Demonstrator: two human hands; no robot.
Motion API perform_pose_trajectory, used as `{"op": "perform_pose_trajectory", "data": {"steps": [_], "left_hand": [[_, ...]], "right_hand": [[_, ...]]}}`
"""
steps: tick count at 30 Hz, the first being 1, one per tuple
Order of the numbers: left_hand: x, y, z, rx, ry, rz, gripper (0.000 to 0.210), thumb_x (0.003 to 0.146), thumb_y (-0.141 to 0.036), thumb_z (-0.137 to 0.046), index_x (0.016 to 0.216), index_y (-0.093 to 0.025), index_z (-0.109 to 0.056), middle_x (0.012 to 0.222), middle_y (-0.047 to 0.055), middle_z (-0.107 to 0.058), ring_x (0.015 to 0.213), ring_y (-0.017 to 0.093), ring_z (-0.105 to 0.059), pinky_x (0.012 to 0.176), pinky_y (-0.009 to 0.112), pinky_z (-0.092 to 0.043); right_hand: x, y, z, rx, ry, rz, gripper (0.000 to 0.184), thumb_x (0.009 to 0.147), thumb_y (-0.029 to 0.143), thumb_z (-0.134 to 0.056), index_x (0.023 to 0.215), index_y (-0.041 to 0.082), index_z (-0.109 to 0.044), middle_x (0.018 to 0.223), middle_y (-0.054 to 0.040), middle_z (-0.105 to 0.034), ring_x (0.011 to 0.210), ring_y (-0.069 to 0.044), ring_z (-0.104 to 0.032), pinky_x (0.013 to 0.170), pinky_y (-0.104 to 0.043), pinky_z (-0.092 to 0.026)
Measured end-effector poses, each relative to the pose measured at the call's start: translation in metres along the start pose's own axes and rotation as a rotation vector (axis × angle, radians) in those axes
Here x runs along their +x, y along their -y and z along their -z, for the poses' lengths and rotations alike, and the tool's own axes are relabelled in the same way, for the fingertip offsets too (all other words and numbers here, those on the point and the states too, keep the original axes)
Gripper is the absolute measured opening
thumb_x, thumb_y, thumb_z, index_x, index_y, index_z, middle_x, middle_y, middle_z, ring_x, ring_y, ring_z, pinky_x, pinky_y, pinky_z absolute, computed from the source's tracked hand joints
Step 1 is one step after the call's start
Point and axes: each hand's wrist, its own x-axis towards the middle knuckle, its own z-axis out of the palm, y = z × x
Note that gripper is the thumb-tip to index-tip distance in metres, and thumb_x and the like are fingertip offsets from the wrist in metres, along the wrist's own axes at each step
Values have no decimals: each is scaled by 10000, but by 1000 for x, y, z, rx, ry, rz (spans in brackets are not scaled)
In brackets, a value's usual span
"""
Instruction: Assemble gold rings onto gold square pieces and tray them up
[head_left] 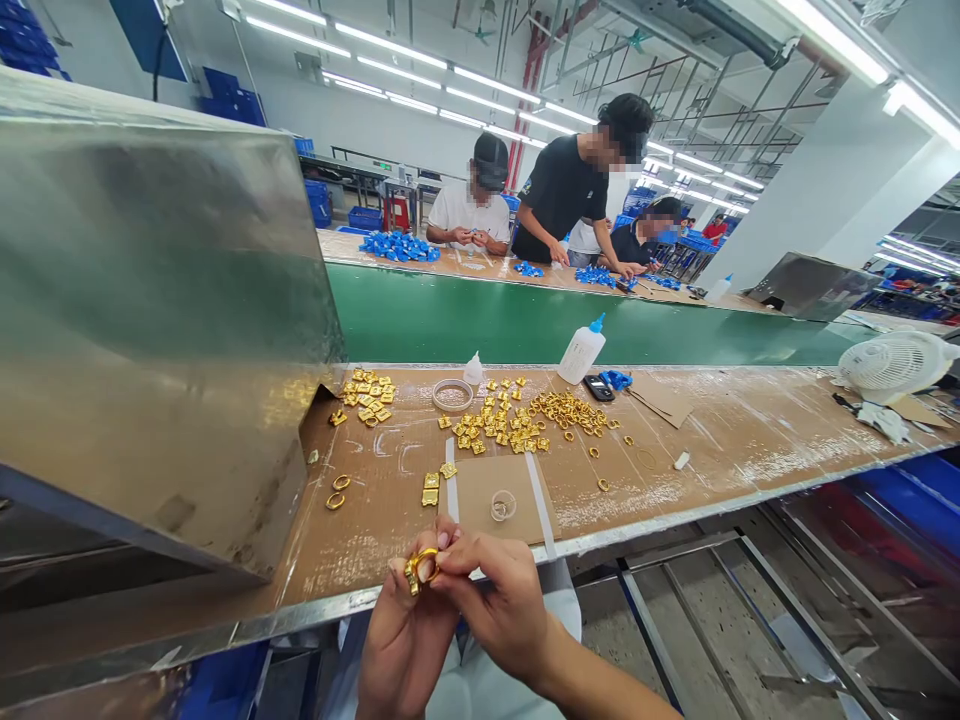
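Note:
Both my hands meet over the near edge of the bench, closed on one small gold ring [427, 566]. My left hand [405, 630] pinches the ring's squarish gold top, while the fingertips of my right hand [499, 595] grip its band. Just beyond them, a cardboard pad [480, 490] with white tape strips carries a small clear cup [503, 506]. A few square gold pieces [430, 488] lie at the pad's left edge. Farther back are a spread of square gold pieces [495, 420] and a pile of gold rings [574, 412]. Two loose rings [335, 500] rest at the left.
A large metal housing [165, 330] stands close on the left. Behind the bench runs a green conveyor belt [465, 310]. A white squeeze bottle [582, 350], a tape roll [453, 395], a phone-like black device [598, 388] and a white fan [896, 365] stand along it. Several co-workers sit or stand opposite.

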Motion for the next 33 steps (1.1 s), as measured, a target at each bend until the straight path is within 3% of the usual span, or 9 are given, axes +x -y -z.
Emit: {"op": "perform_pose_trajectory", "data": {"steps": [8,14,25,33], "left_hand": [[2,4,-1,39,-29,-28,260,723,-394,-889,780,-191,-736,930,48,-642,1023,237,-653,1001,385,-573],[0,3,-5,39,-8,-8,259,742,-392,-873,778,-185,-722,933,50,-621,973,235,-649,950,394,-587],[0,3,0,-27,25,28,221,751,-363,-870,799,-195,-735,891,30,-620,1019,233,-650,1076,415,-521],[2,4,-7,14,14,17,271,731,-399,-883,774,-182,-727,861,28,-610,937,216,-651,1011,392,-557]], "right_hand": [[0,-3,6,-34,21,-21,254,1008,403,-611,872,205,-693,755,-39,-784,735,-150,-772,716,-208,-611],[-3,-3,5,-63,28,-5,214,1012,359,-607,875,210,-678,739,-41,-770,706,-152,-763,677,-213,-602],[-4,-4,3,-49,38,0,163,1014,302,-596,891,221,-666,751,-33,-768,708,-153,-755,680,-222,-593],[-4,-2,2,-29,29,-30,191,1014,287,-583,849,220,-652,743,-32,-756,691,-146,-738,647,-220,-585]]}}
